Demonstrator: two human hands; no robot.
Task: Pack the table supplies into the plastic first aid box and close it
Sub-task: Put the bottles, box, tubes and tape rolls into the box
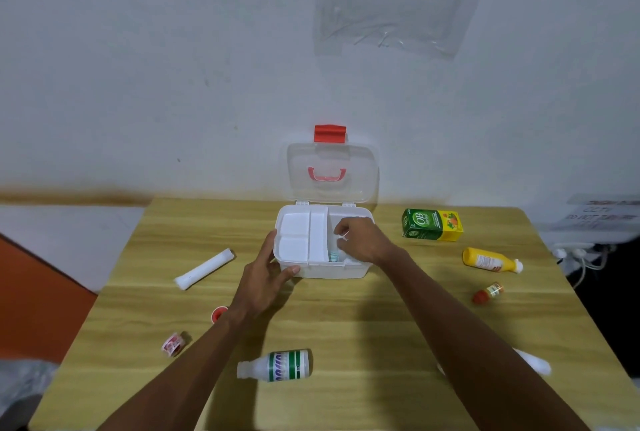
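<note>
The white plastic first aid box (pixel 332 271) stands open at the table's far middle, its clear lid (pixel 330 172) with red latch upright. A white divided tray (pixel 301 238) fills its left half. My left hand (pixel 266 275) grips the box's front left corner. My right hand (pixel 363 240) reaches into the right half with fingers curled; a small teal item (pixel 333 256) lies below it. Around the box lie a white roll (pixel 204 268), a white bottle with green label (pixel 277 365), a green-yellow carton (pixel 432 224), a yellow bottle (pixel 490 260) and a small red-capped bottle (pixel 488 293).
A red-rimmed cap (pixel 219 313) and a small red-white tape roll (pixel 172 344) lie left of my forearm. A white object (pixel 535 363) peeks out behind my right arm. The wooden table (pixel 346 326) ends at a white wall; cables hang at the right.
</note>
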